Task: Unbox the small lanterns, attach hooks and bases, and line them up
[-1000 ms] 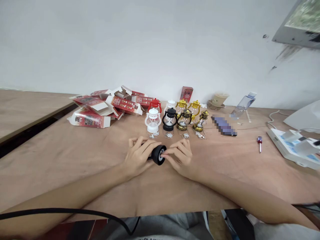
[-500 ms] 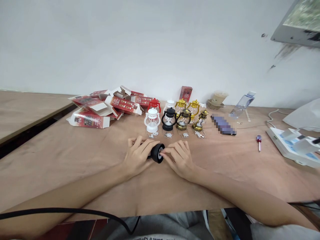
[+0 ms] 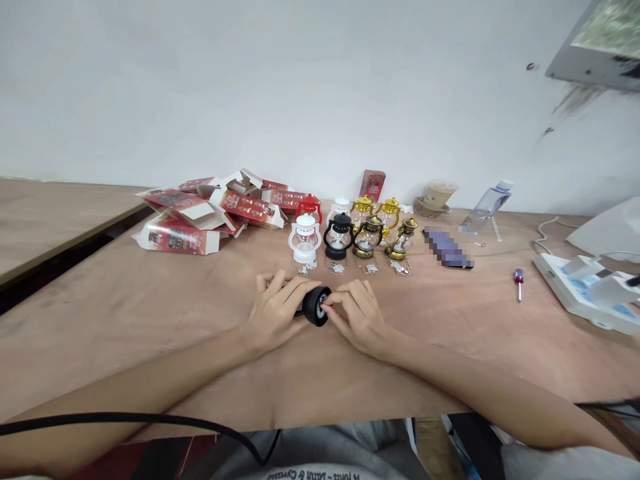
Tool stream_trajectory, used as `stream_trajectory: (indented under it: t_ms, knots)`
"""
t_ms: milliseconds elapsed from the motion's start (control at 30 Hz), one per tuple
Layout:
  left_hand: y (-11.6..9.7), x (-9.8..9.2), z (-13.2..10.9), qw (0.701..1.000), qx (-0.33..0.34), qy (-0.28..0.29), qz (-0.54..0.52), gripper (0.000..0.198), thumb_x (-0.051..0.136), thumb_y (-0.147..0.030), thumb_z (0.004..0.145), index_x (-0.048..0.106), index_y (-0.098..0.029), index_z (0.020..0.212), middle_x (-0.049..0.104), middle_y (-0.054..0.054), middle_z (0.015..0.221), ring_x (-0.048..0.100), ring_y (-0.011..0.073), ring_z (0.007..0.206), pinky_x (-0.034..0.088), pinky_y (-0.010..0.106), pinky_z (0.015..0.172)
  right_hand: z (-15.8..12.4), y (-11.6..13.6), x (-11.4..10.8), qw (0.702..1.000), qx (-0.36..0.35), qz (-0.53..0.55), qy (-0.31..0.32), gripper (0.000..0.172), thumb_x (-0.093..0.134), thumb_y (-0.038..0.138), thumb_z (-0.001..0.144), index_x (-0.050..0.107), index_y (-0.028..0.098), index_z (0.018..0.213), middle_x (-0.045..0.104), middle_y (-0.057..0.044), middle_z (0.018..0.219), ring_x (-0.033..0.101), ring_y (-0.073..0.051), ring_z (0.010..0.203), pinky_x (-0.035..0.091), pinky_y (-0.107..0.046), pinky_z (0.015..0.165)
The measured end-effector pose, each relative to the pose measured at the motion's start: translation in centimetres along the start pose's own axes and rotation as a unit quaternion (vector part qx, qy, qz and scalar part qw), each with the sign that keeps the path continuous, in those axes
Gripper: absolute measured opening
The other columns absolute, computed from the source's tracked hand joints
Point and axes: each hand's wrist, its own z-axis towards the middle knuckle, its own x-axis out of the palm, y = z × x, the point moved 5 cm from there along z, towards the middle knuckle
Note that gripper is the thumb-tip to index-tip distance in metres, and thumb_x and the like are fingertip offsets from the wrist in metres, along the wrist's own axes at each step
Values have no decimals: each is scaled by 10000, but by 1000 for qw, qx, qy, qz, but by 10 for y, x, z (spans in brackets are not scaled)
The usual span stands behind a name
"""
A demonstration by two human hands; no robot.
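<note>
A small black lantern point(image 3: 314, 307) lies on its side just above the table, its round base turned to the right. My left hand point(image 3: 280, 308) is wrapped around its upper part and hides most of it. The thumb and forefinger of my right hand point(image 3: 359, 315) are pinched together at the open underside of the base; whether something small is between them cannot be made out. Beyond my hands stand several small lanterns, among them a white one point(image 3: 305, 240), a black one point(image 3: 339, 237) and a bronze one point(image 3: 369, 239). Wire frames with small silvery pieces point(image 3: 337, 269) lie before them.
Red cardboard boxes point(image 3: 250, 210) lie heaped at the back left. To the right are a phone point(image 3: 447, 248), a tilted plastic bottle point(image 3: 486, 208), a cup point(image 3: 440, 195), a screwdriver point(image 3: 519, 283) and a power strip point(image 3: 590, 293). A black cable point(image 3: 150, 419) crosses the near left.
Both hands keep their hold at the lantern with barely any movement. The view has shifted very slightly.
</note>
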Motion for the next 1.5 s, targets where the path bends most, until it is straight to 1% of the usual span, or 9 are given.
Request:
stream_trajectory:
  t_ms: [300,567,800,933,1033,1100,1200,1267,1500]
  knots:
    - [1,0,0,1000,-10,6,-23,316,500,-412,903,571,-174,1099,692,52,1008,500,199,834,230,358,707,-2,-1,2,996,7,86,10,60,462,131,895,485,148,948,534,-69,814,529,-135,750,491,-235,662]
    - [2,0,-1,998,-26,3,-59,293,523,-394,890,574,-189,1093,692,46,1005,496,196,834,235,354,723,-2,-1,-1,995,4,103,-4,100,481,121,881,473,155,975,531,-66,831,540,-133,768,501,-229,672]
    - [1,-1,-1,999,-18,-1,-47,283,535,-375,884,571,-172,1079,693,44,1000,486,196,824,238,351,722,-3,-3,4,994,-5,106,-4,87,476,130,886,457,168,961,565,-62,812,556,-132,748,503,-236,652]
    - [1,-1,-1,999,-11,-1,-41,294,513,-387,898,565,-171,1091,694,47,989,487,198,827,235,354,715,-3,-4,2,993,5,118,-30,154,493,152,888,453,158,1037,598,-60,815,579,-133,745,511,-239,654]
    - [2,1,-1,999,-19,7,-38,295,535,-380,886,568,-181,1100,694,47,1000,491,202,845,236,355,721,-4,-4,2,993,9,112,-23,196,495,159,890,460,157,1083,613,-61,824,599,-138,755,519,-250,664]
    - [3,1,-1,999,-24,11,-36,285,539,-370,883,571,-184,1097,694,49,1006,495,203,848,235,357,722,-4,-4,2,995,8,102,-22,179,508,156,884,480,154,1061,624,-69,824,605,-142,758,519,-257,667]
    - [2,0,1,999,-26,7,-35,261,524,-356,892,578,-182,1079,697,49,1000,499,203,839,232,357,719,-4,-3,0,996,-5,86,-31,87,534,129,865,513,161,944,631,-64,783,596,-135,711,506,-250,641]
    - [2,0,1,999,-28,6,-33,253,525,-350,890,581,-184,1073,697,46,1002,498,203,834,233,356,717,-4,-2,-1,996,-15,80,-37,68,538,114,858,516,174,882,632,-50,752,584,-126,672,491,-245,617]
    - [2,2,-1,999,-28,11,-24,262,528,-361,886,582,-186,1074,697,40,1005,493,204,837,232,361,707,-1,-3,-1,998,3,58,-21,55,519,138,868,523,168,913,635,-55,762,582,-129,683,489,-247,626]
